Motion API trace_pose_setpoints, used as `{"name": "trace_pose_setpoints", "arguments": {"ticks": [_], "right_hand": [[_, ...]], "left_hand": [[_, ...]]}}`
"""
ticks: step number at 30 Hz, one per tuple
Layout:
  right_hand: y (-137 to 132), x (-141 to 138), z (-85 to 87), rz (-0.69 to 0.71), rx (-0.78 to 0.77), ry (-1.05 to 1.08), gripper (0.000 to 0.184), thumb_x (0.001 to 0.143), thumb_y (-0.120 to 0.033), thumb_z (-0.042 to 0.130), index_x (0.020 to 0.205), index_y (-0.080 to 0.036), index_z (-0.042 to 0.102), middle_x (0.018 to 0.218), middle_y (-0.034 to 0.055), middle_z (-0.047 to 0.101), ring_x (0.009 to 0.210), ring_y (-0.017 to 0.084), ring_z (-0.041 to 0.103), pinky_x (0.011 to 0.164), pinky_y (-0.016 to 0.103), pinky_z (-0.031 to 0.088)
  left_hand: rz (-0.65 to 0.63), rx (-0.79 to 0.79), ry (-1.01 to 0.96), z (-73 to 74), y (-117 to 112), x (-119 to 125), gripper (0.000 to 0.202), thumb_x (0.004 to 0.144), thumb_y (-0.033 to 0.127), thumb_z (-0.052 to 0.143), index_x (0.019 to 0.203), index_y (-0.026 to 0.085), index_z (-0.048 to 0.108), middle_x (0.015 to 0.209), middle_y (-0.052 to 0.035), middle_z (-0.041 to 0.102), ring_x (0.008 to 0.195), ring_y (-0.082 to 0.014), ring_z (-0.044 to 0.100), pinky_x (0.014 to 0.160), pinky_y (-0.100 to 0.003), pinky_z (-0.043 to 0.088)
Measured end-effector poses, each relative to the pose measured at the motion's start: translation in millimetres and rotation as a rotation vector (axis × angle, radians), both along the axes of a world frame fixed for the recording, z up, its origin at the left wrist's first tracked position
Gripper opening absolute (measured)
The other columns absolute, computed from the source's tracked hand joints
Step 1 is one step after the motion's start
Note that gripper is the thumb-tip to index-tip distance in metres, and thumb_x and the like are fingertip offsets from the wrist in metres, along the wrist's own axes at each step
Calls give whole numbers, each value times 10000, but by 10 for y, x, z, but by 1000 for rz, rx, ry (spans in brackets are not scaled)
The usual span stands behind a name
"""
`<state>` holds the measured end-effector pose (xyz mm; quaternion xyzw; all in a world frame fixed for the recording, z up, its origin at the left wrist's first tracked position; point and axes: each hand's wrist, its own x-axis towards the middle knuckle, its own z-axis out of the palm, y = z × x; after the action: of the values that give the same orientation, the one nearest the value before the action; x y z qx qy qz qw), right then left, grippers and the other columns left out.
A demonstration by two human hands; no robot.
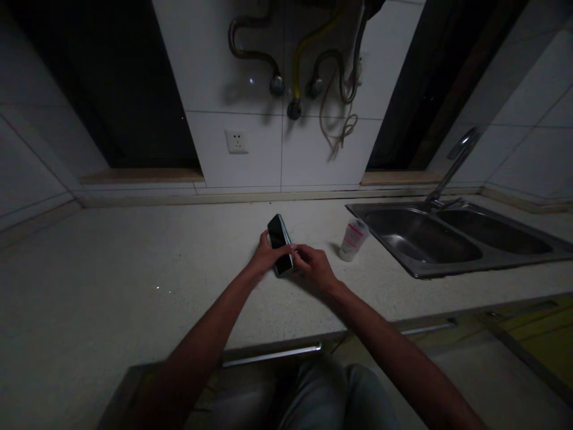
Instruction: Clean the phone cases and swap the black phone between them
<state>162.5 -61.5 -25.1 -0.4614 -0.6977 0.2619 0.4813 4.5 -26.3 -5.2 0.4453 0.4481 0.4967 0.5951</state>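
Observation:
A smartphone with a dark screen is held tilted just above or on the pale countertop, near the middle of the head view. A light-coloured layer, perhaps a case, shows along its right edge. My left hand is closed around the phone from the left, the thumb lying across the screen. From the other side my right hand pinches the phone's right edge, its fingers bent. What lies behind the phone under my fingers is hidden.
To the right stands a clear plastic cup with red print. Beyond it is a steel double sink with a tap. Behind the countertop, the tiled wall carries a socket and several pipes. Drawer handles run along the front edge.

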Motion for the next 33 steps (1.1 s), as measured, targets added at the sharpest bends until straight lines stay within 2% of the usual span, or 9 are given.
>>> {"name": "trace_pose_setpoints", "arguments": {"ticks": [2,5,7,12,21,24,27,30,33], "right_hand": [[9,0,35,4,25,-39,369,888,-434,534,1034,-144,710,748,36,700,622,142,593,609,245,459],[38,-21,67,67,-37,-85,412,927,-438,464,1048,-136,716,792,49,715,671,163,611,647,263,472],[62,-27,64,122,-54,-77,430,933,-431,455,1133,-141,700,868,57,734,749,189,645,713,292,499],[104,1,6,194,-5,7,486,934,-393,485,1373,-203,573,1228,77,702,1069,237,653,947,370,492],[133,87,-15,237,13,-46,571,919,-332,520,1479,-245,453,1434,93,571,1226,227,589,1036,374,462],[136,89,-17,255,-1,-42,622,887,-295,555,1494,-233,429,1419,113,580,1165,229,618,980,373,493],[109,44,14,253,-21,-54,579,880,-285,537,1451,-204,487,1294,103,662,1032,211,655,895,345,515],[48,-31,79,123,-60,-84,470,889,-335,537,1320,-160,610,1088,84,729,890,195,656,796,301,503],[-18,-82,148,-11,-112,-175,368,917,-391,518,1077,-129,720,837,59,724,714,163,614,655,250,435]], "left_hand": [[-6,-7,10,56,-35,-6,997,513,265,935,1360,209,413,924,-53,693,767,-195,678,735,-342,554],[-12,-63,-96,109,-58,-8,962,536,272,905,1358,225,408,881,-39,696,688,-183,666,656,-339,554],[1,-66,-170,114,-59,2,936,529,251,889,1342,228,424,854,-28,693,658,-174,655,637,-338,555],[11,-71,-305,67,-55,50,846,500,219,863,1252,233,476,821,-3,677,664,-175,652,628,-332,557],[-1,-117,-436,-15,-38,68,530,543,189,817,998,223,548,804,14,664,688,-166,651,650,-317,558],[-27,-213,-478,-37,-10,54,375,607,210,776,916,202,564,780,-5,667,682,-181,660,656,-337,574],[-55,-325,-523,-33,10,47,188,708,227,704,838,179,577,737,-29,668,658,-181,663,641,-319,578],[-79,-372,-562,5,7,51,64,797,218,624,786,170,585,706,-43,674,642,-181,668,621,-302,578],[-101,-402,-559,60,-12,52,120,854,203,567,739,173,567,652,-33,660,584,-165,652,585,-288,569]]}}
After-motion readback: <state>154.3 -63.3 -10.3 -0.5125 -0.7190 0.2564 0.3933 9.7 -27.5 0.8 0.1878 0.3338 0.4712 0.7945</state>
